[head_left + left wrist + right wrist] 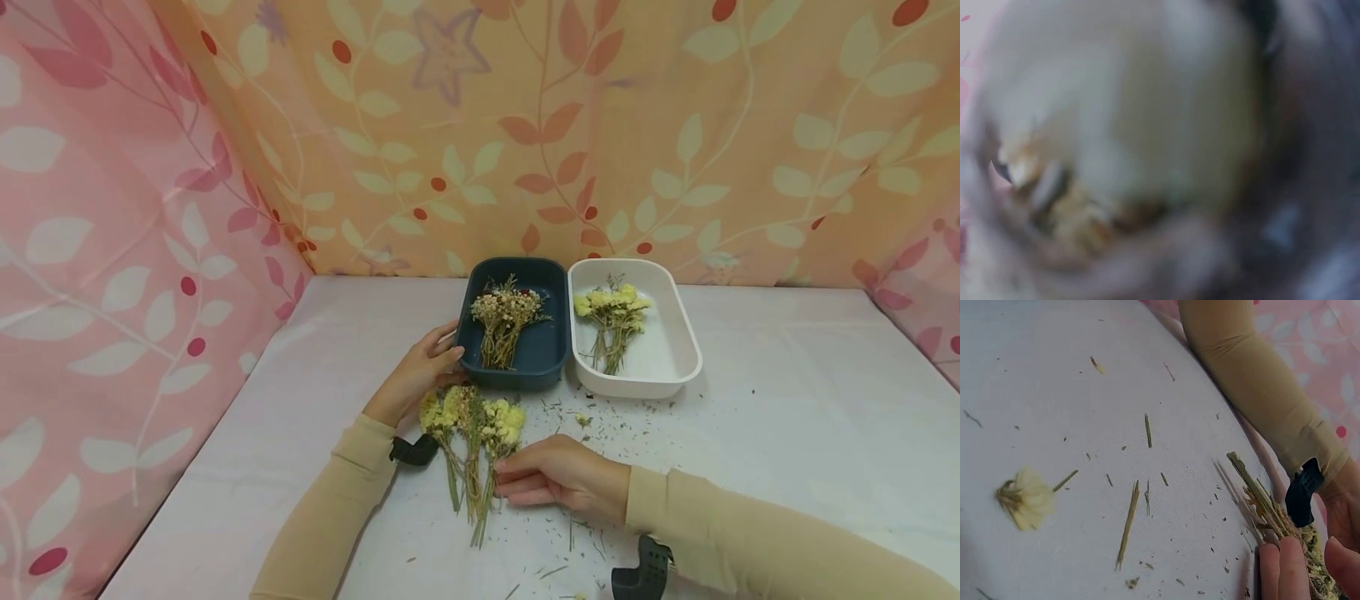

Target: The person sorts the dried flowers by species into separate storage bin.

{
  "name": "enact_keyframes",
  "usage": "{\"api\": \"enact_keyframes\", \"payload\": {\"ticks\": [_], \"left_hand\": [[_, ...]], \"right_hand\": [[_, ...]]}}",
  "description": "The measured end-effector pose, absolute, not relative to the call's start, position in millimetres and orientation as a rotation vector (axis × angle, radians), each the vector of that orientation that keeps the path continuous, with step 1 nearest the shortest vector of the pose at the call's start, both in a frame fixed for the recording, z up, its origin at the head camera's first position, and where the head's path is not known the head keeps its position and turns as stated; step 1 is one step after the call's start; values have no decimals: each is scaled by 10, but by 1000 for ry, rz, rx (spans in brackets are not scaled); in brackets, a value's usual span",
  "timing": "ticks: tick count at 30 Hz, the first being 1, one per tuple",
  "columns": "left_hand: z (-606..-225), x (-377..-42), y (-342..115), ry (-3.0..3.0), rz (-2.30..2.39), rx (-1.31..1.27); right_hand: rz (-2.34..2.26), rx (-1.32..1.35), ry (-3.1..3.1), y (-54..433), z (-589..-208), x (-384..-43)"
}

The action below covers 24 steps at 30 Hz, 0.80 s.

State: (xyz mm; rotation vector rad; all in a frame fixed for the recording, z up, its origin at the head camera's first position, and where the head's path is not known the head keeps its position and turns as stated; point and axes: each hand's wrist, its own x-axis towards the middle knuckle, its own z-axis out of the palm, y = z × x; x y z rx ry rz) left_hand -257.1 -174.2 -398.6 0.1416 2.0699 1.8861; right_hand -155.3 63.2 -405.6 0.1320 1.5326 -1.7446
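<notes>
My left hand [420, 375] is at the left side of a dark blue tray [551, 346], its fingertips touching the wall near the front corner. Inside lie bunches of small cream dried flowers [508, 317] with tied stems. In front of the tray, bunches of yellow dried flowers [471, 425] lie side by side on the cloth. My right hand [558, 479] touches the stems of the rightmost one. In the right wrist view, its fingers [1282, 569] lie against the dried stems [1266, 503], thumb apart. The left wrist view is too blurred to show the hold.
A white tray [678, 358] with yellow dried flower bunches [615, 317] stands right of the blue one. Stem bits and a loose yellow flower head [1025, 499] are scattered on the white cloth [787, 433]. Patterned curtains [637, 125] enclose the table's back and sides.
</notes>
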Motion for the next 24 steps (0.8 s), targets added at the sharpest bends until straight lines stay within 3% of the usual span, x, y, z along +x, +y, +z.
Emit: {"api": "enact_keyframes", "payload": {"ticks": [24], "left_hand": [[-3984,-2571,-1750,2077,1871,153]], "right_hand": [[-1810,213,1523,541,-4034,-1492]]}}
